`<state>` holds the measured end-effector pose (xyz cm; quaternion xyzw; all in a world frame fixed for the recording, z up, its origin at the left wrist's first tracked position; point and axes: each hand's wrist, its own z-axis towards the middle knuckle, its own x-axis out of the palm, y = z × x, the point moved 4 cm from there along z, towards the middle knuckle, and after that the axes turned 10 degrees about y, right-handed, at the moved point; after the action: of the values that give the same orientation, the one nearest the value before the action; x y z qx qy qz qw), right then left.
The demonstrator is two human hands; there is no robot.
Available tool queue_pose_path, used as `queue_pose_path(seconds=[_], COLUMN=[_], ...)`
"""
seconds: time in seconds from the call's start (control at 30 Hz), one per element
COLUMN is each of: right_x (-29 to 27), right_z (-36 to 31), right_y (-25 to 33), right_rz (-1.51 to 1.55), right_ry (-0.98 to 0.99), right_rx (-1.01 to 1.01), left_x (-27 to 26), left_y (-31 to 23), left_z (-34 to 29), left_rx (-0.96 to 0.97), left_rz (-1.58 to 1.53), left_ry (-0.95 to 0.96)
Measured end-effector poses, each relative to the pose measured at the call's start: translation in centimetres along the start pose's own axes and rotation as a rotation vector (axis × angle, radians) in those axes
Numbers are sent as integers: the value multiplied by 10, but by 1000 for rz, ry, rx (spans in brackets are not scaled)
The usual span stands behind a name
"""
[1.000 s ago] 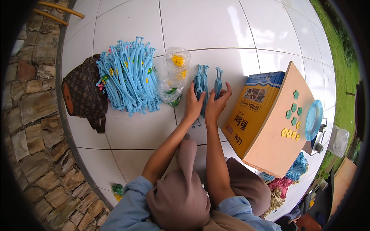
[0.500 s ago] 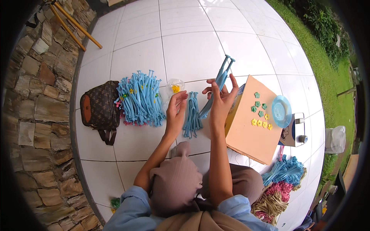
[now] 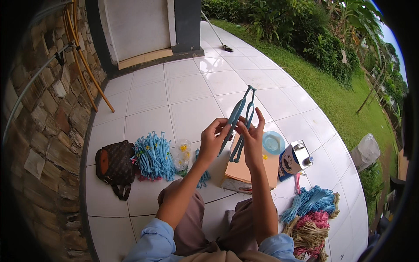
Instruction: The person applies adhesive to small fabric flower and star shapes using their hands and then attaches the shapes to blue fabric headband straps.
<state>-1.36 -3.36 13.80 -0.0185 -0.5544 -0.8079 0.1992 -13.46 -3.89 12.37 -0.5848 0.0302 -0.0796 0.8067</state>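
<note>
Two slim blue flip-flop straps (image 3: 237,114) with small disc ends are held up before me, slanting away toward the far side. My left hand (image 3: 215,140) pinches the left one between thumb and fingers. My right hand (image 3: 252,142) grips the other, its index finger raised beside it. The hands are close together, above the near side of a tan cardboard box (image 3: 257,174). A small bunch of blue straps (image 3: 202,174) lies on the floor, partly hidden by my left forearm. Farther left stands a large pile of blue straps (image 3: 153,156), dotted with small coloured flowers.
A brown backpack (image 3: 114,163) sits at the left, and a clear plastic bag (image 3: 182,153) holds yellow flowers. A blue plate (image 3: 273,142) rests on the box, with a metal can (image 3: 295,158) beside it. Blue, pink and beige strap bundles (image 3: 312,218) lie at lower right.
My left hand has come from apart to the straps and now pinches one. The straps have been spread from a single bunch. The view has tilted up, bringing in a door and more garden.
</note>
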Motion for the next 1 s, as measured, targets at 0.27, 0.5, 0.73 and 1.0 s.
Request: queue_pose_path(seconds=[0.27,0.5,0.73,1.0], right_x=[-20,-26,-35,-41], right_z=[-21,-17,-23,-32], right_y=[-6,10,27,27], right_rz=[138,-57,18,17], right_ry=[-104,-43,69,149], right_rx=[93,93,174,329], left_x=[20,21,-2,9], left_y=[13,-3,-29,-51], left_z=[-9,-13,-15,-9], left_rx=[-4,127,94,372], left_rz=[10,120,125,1007], left_ry=[-95,-125,51,102])
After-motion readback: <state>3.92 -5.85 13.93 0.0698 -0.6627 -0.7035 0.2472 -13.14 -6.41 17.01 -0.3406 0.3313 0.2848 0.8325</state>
